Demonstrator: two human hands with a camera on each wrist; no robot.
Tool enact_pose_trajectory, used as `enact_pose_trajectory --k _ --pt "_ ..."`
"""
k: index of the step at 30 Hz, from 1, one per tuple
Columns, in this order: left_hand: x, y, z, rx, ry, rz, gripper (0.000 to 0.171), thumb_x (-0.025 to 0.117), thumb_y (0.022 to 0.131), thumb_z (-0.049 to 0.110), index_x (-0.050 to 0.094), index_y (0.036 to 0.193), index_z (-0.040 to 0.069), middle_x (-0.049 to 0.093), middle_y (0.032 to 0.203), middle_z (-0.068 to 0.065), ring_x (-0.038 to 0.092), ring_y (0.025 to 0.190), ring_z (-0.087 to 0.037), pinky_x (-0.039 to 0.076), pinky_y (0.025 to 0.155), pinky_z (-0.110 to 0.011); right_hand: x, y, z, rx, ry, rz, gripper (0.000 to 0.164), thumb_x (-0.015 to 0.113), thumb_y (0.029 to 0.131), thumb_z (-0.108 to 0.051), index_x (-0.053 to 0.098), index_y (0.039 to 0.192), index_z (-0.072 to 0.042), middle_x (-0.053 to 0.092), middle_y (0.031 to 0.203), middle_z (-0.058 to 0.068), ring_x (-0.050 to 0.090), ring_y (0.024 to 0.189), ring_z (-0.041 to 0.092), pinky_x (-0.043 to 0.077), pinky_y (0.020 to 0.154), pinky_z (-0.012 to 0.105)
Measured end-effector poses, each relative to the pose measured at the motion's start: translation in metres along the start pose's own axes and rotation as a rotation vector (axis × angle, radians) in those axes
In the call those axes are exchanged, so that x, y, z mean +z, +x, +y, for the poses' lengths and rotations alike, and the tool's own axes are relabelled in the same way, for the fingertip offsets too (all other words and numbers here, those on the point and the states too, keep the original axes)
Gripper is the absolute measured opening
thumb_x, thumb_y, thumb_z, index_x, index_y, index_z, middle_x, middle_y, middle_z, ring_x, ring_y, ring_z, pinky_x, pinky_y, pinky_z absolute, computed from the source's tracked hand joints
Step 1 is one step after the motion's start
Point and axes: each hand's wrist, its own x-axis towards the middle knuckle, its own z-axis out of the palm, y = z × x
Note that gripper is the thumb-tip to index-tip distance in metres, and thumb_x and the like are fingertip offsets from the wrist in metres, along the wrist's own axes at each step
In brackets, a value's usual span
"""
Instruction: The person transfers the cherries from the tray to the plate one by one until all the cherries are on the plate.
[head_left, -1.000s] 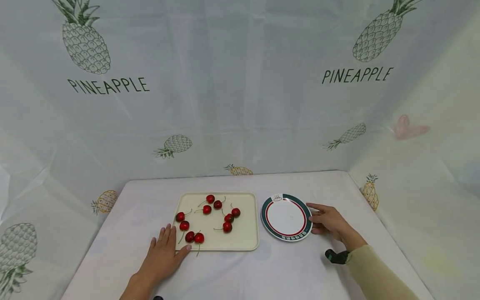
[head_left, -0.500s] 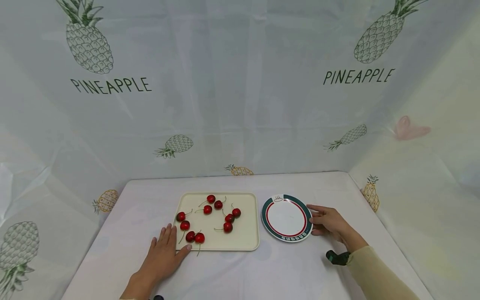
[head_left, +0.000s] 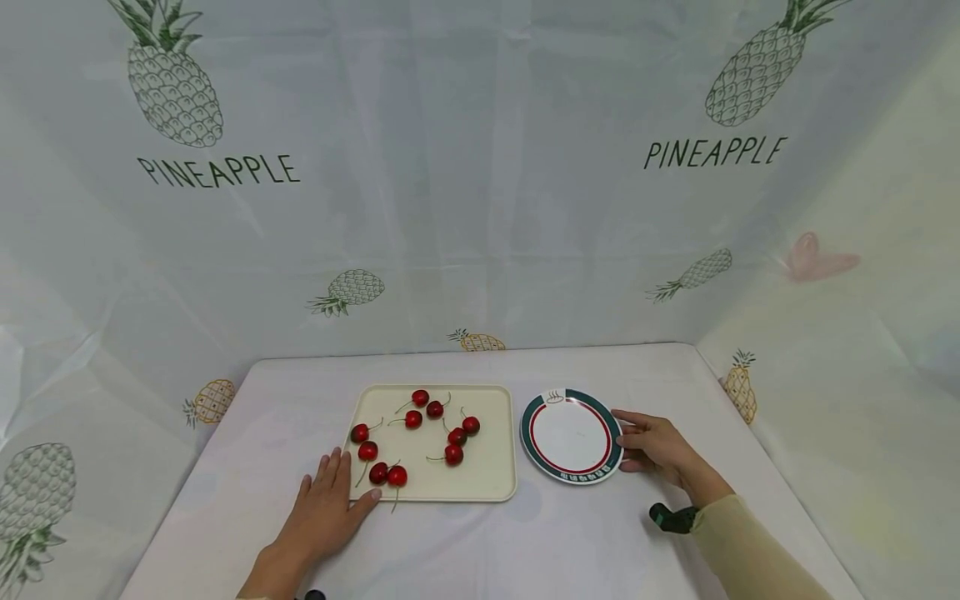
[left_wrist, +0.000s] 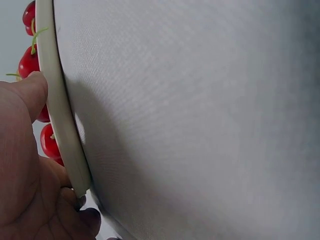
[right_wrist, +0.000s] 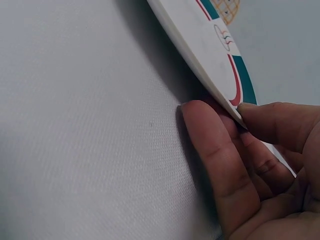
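Note:
In the head view my left hand lies at the near left corner of a cream tray. Its fingers stretch along the left side and the thumb touches the front rim, as the left wrist view also shows against the tray rim. Several red cherries with green stems lie scattered on the tray. To its right is a white plate with a green and red border. My right hand pinches the plate's right rim, thumb on top and fingers beneath. One fingertip rests by the cloth in the right wrist view.
A white cloth covers the table. Pineapple-printed sheeting hangs behind and at both sides. A narrow gap separates tray and plate. A dark wrist device shows below my right wrist.

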Motion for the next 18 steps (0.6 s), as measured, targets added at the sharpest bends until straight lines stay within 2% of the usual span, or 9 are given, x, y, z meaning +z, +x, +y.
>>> enact_pose_trajectory --k 18 --pt "0.0037 0.0017 -0.0027 0.0 -0.004 0.007 0.106 0.055 0.099 0.069 0.025 0.159 -0.014 0.019 0.168 -0.036 0.014 0.157 -0.055 0.012 0.122 -0.073 0.0079 -0.004 0.0008 -0.009 -0.013 -0.004 0.06 0.065 0.101 -0.003 0.046 0.158 -0.006 0.064 0.135 0.023 0.075 0.088 0.025 0.064 0.074 0.042"
